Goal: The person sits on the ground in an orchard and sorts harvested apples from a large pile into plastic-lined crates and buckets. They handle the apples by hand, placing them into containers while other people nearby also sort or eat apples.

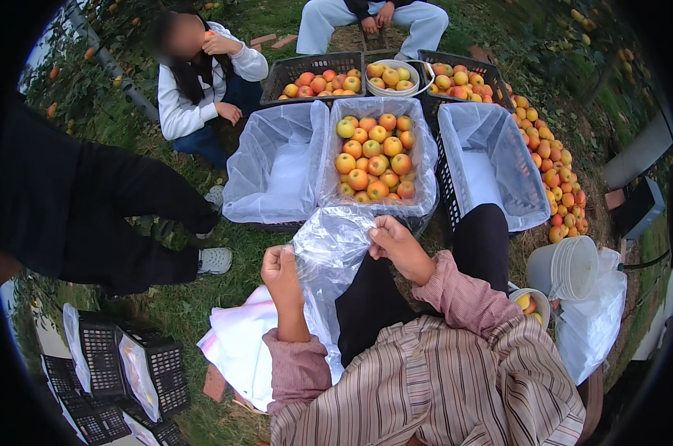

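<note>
A clear plastic bag [333,245] is spread between my two hands. My left hand [281,267] pinches its left edge, and my right hand [392,240] grips its upper right corner between thumb and fingers. Just beyond it stands a lined crate [328,205] of red and yellow apples [377,161]. To the left of that crate is one with a translucent liner [278,161] and a white sheet at its bottom. Another crate with a similar liner [492,161] stands at the right, by my knee. The bag's lower part hangs down between my left forearm and my thigh.
Behind are black crates [314,61] of apples and a white bucket [395,89]. An apple pile [559,178] lies at right, near stacked buckets [565,267]. A person crouches at upper left, another stands at left, a third sits opposite. More crates [147,357] are at lower left.
</note>
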Action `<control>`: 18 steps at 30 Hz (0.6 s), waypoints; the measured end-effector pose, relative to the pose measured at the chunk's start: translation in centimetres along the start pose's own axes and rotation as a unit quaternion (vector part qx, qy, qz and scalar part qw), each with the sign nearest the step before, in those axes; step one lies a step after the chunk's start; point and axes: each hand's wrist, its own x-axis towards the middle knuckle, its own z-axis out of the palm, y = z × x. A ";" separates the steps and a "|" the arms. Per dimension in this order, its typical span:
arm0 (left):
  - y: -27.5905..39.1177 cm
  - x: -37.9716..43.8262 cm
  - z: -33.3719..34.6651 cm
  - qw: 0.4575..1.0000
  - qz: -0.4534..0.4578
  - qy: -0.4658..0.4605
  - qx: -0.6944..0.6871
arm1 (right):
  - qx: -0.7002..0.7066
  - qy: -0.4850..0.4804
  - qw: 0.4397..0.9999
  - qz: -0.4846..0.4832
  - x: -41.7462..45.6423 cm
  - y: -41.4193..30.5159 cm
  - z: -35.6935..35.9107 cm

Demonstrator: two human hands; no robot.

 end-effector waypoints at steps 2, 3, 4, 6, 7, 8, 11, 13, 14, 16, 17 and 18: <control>0.5 -0.3 0.5 0.999 0.019 -0.032 0.027 | -0.070 0.058 0.994 -0.069 -0.4 -1.3 0.9; 0.9 -0.5 0.6 0.999 0.014 -0.034 0.015 | -0.182 0.051 0.968 -0.166 -1.1 -2.6 2.0; 1.0 -0.6 1.0 0.999 0.007 -0.039 0.001 | -0.293 0.046 0.919 -0.259 -1.9 -4.2 2.8; 1.0 -0.9 2.0 0.999 0.000 -0.051 -0.012 | -0.481 -0.009 0.766 -0.426 -2.0 -5.5 3.8; 1.3 -1.2 2.6 0.997 -0.010 -0.069 -0.013 | -0.528 -0.073 0.738 -0.413 -2.4 -6.3 4.9; 1.7 -1.6 3.2 0.996 -0.020 -0.086 -0.014 | -0.528 -0.071 0.748 -0.396 -2.0 -5.5 5.6; 1.6 -1.8 2.5 0.985 0.007 -0.173 -0.005 | -0.551 -0.107 0.779 -0.280 -0.1 -2.1 4.0; 2.2 -2.4 1.3 0.977 0.039 -0.209 -0.013 | -0.469 -0.103 0.839 -0.257 0.8 -0.6 2.3; 1.3 -2.3 -0.1 0.988 0.041 -0.148 -0.029 | -0.433 -0.092 0.869 -0.219 0.7 -1.0 1.3; -0.8 -2.6 -4.4 0.978 0.074 -0.126 0.148 | -0.319 -0.058 0.931 -0.166 0.7 -2.0 0.0; -2.0 -4.1 -6.0 0.936 0.092 -0.145 0.307 | -0.246 -0.028 0.957 -0.150 1.1 -2.4 -1.1; -4.6 -6.3 -7.4 0.919 0.057 -0.184 0.343 | -0.166 -0.005 0.975 -0.150 1.1 -3.1 -1.3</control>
